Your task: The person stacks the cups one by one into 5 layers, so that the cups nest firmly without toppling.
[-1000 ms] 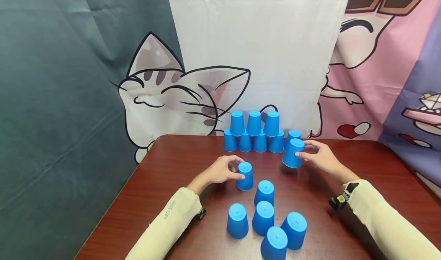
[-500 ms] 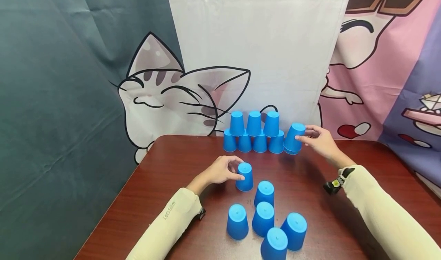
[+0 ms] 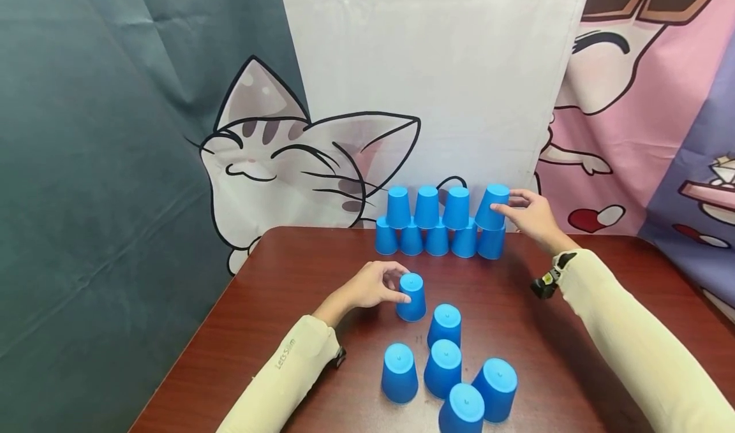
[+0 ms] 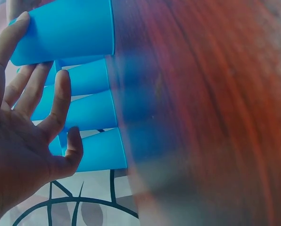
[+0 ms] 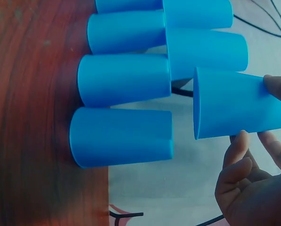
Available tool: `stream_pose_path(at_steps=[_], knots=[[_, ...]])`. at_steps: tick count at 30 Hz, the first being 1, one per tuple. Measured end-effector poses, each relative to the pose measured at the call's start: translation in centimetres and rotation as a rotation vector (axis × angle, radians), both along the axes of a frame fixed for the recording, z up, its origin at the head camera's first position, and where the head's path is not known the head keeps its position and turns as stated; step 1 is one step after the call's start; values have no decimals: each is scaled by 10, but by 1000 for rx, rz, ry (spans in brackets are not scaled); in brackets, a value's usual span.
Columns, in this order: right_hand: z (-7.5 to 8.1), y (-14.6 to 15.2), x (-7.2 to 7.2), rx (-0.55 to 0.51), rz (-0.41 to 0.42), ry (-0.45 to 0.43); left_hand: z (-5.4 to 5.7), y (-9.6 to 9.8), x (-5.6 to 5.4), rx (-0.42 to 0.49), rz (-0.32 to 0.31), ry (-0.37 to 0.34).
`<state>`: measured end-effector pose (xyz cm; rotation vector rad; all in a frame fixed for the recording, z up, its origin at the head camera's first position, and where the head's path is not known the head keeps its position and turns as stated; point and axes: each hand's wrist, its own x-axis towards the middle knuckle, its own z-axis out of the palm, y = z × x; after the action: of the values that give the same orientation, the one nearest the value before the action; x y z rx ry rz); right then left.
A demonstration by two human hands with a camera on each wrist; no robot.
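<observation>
Upside-down blue plastic cups make up two rows at the table's far side. My right hand (image 3: 531,216) pinches a blue cup (image 3: 492,207) by its side, raised and slightly tilted at the right end of the upper row. In the right wrist view a gap shows between this cup's rim and the rightmost bottom cup (image 5: 124,137). Nearer, my left hand (image 3: 373,284) has its thumb and fingers around another inverted cup (image 3: 412,298) standing on the table. The left wrist view shows the thumb on that cup (image 4: 67,30), the lower fingers spread off it.
Several loose inverted cups (image 3: 445,368) stand at the front middle of the brown wooden table (image 3: 275,273). The upper row has three standing cups (image 3: 427,208) on the bottom row (image 3: 437,238). Behind the table hangs a printed cloth (image 3: 459,88).
My right hand has lifted its cup up and back, from in front of the rightmost bottom cup to above it. The left hand stays at its cup.
</observation>
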<state>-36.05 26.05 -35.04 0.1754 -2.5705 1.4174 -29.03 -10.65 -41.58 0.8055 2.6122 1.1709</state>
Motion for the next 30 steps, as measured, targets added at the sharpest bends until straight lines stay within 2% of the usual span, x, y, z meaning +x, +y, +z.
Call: stream_pose_path(at_steps=[18, 26, 30], knots=[[-9, -5, -14, 23, 21, -31, 0, 0, 2, -13, 1, -8], [-15, -2, -14, 2, 42, -16, 0, 1, 2, -11, 14, -5], [-17, -1, -5, -45, 33, -43, -1, 1, 2, -14, 19, -18]])
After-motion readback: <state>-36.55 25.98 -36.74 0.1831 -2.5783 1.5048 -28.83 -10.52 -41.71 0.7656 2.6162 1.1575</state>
